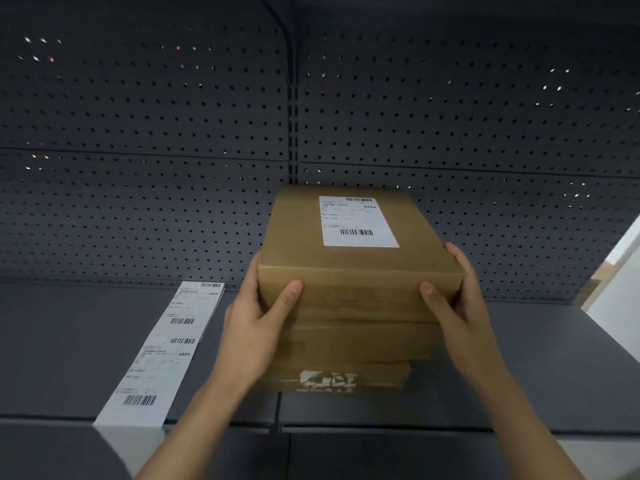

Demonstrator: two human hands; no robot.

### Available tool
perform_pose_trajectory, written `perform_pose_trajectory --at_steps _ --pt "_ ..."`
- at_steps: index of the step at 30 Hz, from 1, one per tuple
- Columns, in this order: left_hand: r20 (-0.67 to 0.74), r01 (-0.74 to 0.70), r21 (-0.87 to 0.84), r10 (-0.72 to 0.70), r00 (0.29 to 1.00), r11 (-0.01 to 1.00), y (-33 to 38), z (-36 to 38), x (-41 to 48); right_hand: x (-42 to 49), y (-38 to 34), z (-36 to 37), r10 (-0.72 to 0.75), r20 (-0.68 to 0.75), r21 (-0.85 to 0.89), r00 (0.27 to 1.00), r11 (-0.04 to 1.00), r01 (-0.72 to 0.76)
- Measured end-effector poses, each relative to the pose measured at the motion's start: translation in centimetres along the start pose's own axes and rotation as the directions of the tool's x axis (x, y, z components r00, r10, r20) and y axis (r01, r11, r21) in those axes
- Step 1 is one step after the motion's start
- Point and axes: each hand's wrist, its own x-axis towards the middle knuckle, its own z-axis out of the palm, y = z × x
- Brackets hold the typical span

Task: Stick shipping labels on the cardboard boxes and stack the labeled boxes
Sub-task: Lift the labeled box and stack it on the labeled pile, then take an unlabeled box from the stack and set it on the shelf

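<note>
The dark grey pegboard back panel (138, 133) fills the view above, and below it runs the grey shelf (536, 358) that carries everything. On the shelf, right of centre, stands a stack of three cardboard boxes.

The top box (339, 271) is between my two hands, its long side running away from me toward the panel. Under it lies the middle box (356, 341), and under that the bottom box (346, 372), which has a torn white patch (327, 381) on its near face. The top box's near face overhangs the two below a little. I cannot tell whether its weight is fully on the stack.

Left of the stack, apart from it, a strip of shipping labels (162, 348) lies flat on the shelf, reaching from the panel to the front edge. One shipping label (358, 221) is stuck on the far right part of the top box's lid.

My left hand (252, 327) grips the box's near left corner, thumb (291, 292) pressed on the near face, the other fingers hidden behind the left side. My right hand (460, 299) grips the near right corner likewise, thumb on the near face, fingers (453, 251) curled along the right edge.
</note>
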Motion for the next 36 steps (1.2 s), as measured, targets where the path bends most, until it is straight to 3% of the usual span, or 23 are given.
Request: perform_pose_trajectory --at_steps 4,7,9,12,18,22,31,36 --pt "-0.005 0.02 -0.002 -0.02 1.0 1.0 0.2 -0.6 0.1 -0.4 -1.4 -0.3 -0.064 -0.04 -0.127 0.997 0.99 0.058" --pt "-0.062 0.037 0.057 -0.033 0.998 0.998 0.6 -1.4 0.1 -0.4 -3.0 -0.2 -0.215 -0.062 -0.339 0.975 0.923 0.182" --pt "-0.097 0.017 0.144 -0.003 0.995 0.989 1.2 -2.1 -0.3 -0.2 -4.1 0.4 -0.322 0.003 -0.452 0.947 0.844 0.289" --pt "-0.14 0.004 0.324 0.044 0.989 0.946 2.1 -3.7 -1.1 0.4 -5.6 2.5 -0.377 0.143 -0.488 0.915 0.778 0.397" --pt "-0.218 0.082 0.6 0.064 0.974 0.796 2.1 -10.7 -3.7 0.0 -7.3 10.4 -0.402 0.453 -0.435 0.795 0.679 0.591" --pt "-0.317 0.195 0.694 0.051 0.947 0.693 0.7 -18.1 -6.5 -1.9 -7.7 18.3 -0.355 0.604 -0.326 0.713 0.706 0.628" --pt "-0.503 0.389 0.728 0.054 0.863 0.565 -1.6 -37.8 -15.5 -8.2 -11.8 39.1 -0.292 0.785 -0.207 0.546 0.707 0.676" --pt "-0.56 0.472 0.761 0.085 0.824 0.445 -2.7 -47.5 -19.2 -12.1 -15.0 49.4 -0.3 0.847 -0.155 0.438 0.65 0.744"
